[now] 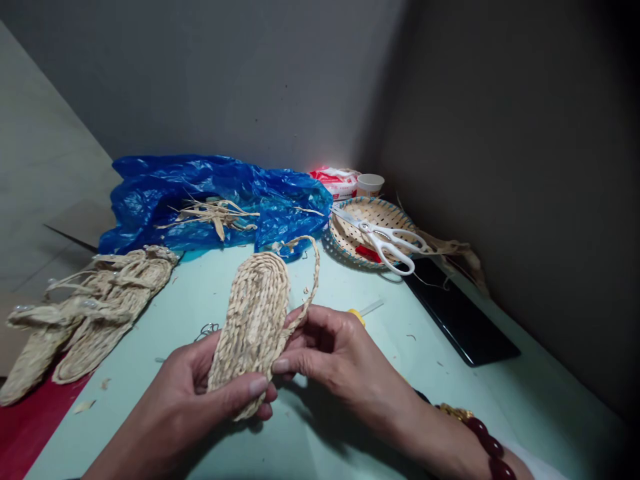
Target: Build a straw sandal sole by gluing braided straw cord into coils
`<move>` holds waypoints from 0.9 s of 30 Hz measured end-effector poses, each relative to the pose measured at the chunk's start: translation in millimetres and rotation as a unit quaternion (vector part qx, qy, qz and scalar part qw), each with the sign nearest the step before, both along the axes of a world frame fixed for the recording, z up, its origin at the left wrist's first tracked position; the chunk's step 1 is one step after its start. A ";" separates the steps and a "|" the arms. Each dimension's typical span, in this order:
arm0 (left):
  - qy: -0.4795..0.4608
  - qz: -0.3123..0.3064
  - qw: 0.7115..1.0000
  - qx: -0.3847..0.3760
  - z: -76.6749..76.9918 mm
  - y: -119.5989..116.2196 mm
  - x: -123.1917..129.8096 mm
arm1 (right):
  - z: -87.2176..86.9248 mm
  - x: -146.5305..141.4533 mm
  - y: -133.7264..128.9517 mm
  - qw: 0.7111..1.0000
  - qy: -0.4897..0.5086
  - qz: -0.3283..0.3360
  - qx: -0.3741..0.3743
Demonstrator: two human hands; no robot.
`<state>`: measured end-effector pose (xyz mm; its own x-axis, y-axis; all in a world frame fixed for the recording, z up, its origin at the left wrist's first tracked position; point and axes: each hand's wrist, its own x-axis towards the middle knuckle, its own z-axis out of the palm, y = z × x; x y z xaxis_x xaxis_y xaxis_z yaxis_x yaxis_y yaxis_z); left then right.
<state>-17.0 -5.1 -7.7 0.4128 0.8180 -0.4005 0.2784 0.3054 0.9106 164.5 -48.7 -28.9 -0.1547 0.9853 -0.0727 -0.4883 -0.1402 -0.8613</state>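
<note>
A woven straw sole (pixel 256 307) is held up above the pale green table, its rounded end pointing away from me. My left hand (pixel 215 393) is closed around the lower left part, thumb across the front and fingers behind. At the lower right edge, my right hand (pixel 325 347) pinches the sole's rim, its thumb on the front. From that side a loose braided strand (pixel 316 273) rises and curls back over the top right. Some fingertips of both hands are hidden behind the sole.
Woven straw slippers (pixel 115 293) lie at the left. Behind are a blue plastic bag (pixel 210 180) with straw strips (pixel 217 217), a red-white packet (pixel 337 181) and a cup (pixel 370 185). White scissors (pixel 387 243) rest on a basket (pixel 345 257), near a black phone-like slab (pixel 460 313).
</note>
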 end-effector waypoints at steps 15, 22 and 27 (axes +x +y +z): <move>0.031 -0.028 0.999 -0.021 5.7 -1.5 -0.3 | -0.2 6.7 4.4 0.999 -0.010 0.020 -0.025; -0.027 -0.012 0.997 -0.073 0.1 -7.7 -0.6 | 1.1 8.9 5.0 0.999 -0.041 0.013 -0.032; -0.045 0.017 0.995 -0.089 -6.2 -8.6 -1.9 | 1.1 9.2 5.8 0.999 -0.041 0.007 -0.024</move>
<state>-18.8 -13.7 -14.0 0.4262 0.7520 -0.5029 0.1846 0.4719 0.8621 173.7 -42.9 -27.8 -0.1609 0.9781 -0.1323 -0.4131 -0.1884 -0.8910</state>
